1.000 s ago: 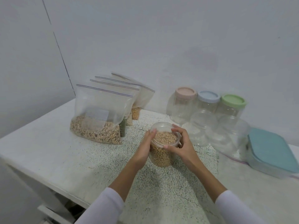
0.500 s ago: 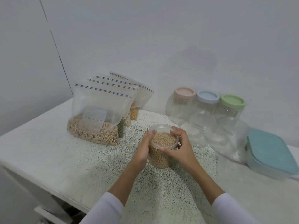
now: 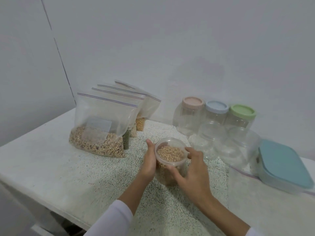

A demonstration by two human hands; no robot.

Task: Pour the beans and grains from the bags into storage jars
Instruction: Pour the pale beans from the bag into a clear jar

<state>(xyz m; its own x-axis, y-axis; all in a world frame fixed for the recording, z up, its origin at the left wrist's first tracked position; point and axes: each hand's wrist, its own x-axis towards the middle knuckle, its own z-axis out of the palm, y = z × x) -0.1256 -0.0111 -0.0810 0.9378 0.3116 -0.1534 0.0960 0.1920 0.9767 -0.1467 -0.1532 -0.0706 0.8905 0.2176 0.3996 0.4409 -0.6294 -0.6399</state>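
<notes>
A clear plastic jar (image 3: pixel 170 156) filled with pale round beans stands on the speckled counter (image 3: pixel 102 176), with a clear lid on its mouth. My left hand (image 3: pixel 150 160) grips the jar's left side. My right hand (image 3: pixel 192 169) curls round the lid rim, thumb at the front, fingertips at the right edge. To the left stand several zip bags: the front bag (image 3: pixel 100 126) holds speckled beans, and those behind it are mostly hidden.
At the back right stand three empty lidded jars: pink (image 3: pixel 192 113), blue (image 3: pixel 216 113), green (image 3: pixel 242 116). Clear empty jars (image 3: pixel 211 140) sit before them. A teal-lidded box (image 3: pixel 283 166) and an empty zip bag (image 3: pixel 242 181) lie right. The counter's front edge runs lower left.
The jar sits a little nearer to me. My right hand has turned round the lid rim, its thumb now at the front. My left hand keeps its grip.
</notes>
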